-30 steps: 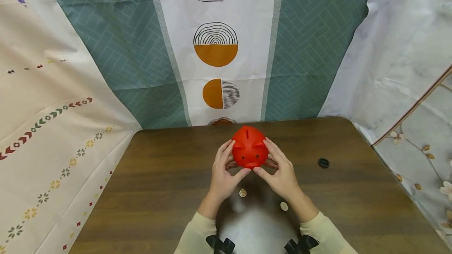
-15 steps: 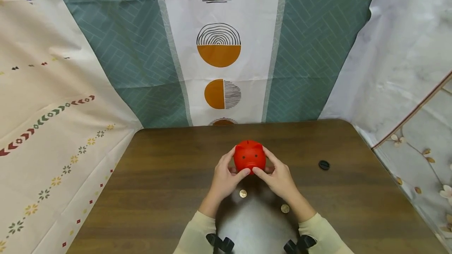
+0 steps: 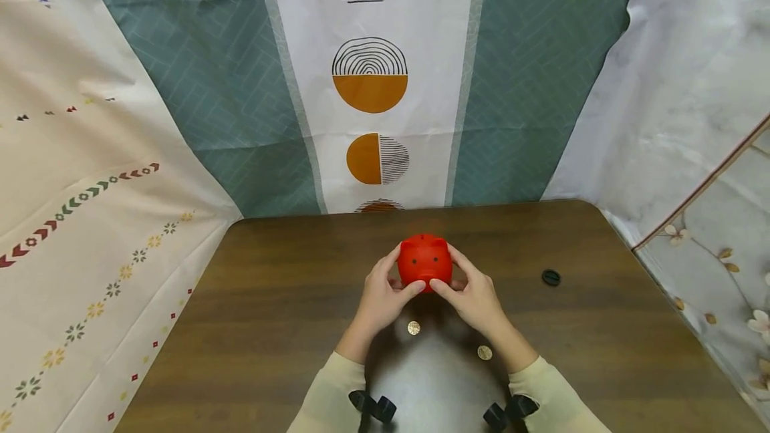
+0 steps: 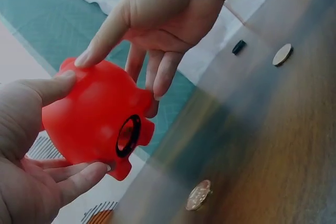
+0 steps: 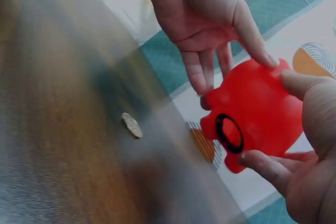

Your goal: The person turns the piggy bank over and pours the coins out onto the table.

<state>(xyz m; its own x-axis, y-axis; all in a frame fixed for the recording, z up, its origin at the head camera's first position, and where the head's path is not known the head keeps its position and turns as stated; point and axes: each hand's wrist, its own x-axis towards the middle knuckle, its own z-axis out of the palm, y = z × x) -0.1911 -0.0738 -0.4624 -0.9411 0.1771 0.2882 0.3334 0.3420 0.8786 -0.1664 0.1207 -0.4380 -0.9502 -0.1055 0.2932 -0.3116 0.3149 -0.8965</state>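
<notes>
A red piggy bank (image 3: pixel 424 260) is held above the table, its face turned toward the head camera. My left hand (image 3: pixel 383 296) grips its left side, thumb near the snout and fingers wrapped around. On the other side my right hand (image 3: pixel 474 294) grips it the same way. Both wrist views show the bank's underside with a round, black-rimmed opening (image 4: pixel 128 136) between short feet. Below the hands lie two gold coins, one coin (image 3: pixel 414 328) near the middle and another coin (image 3: pixel 484 353) by the right wrist. A black round plug (image 3: pixel 551 277) lies to the right.
The brown wooden table (image 3: pixel 289 299) runs back to a green and white patterned cloth (image 3: pixel 517 85). A cream cloth (image 3: pixel 108 206) hangs on the left and a pale floral cloth (image 3: pixel 692 119) on the right. A glossy reflection lies on the table between the forearms.
Both hands have tipped the piggy bank: its top slot faced the head camera, and now its face does. It also sits slightly lower in view. The coins and plug stay put.
</notes>
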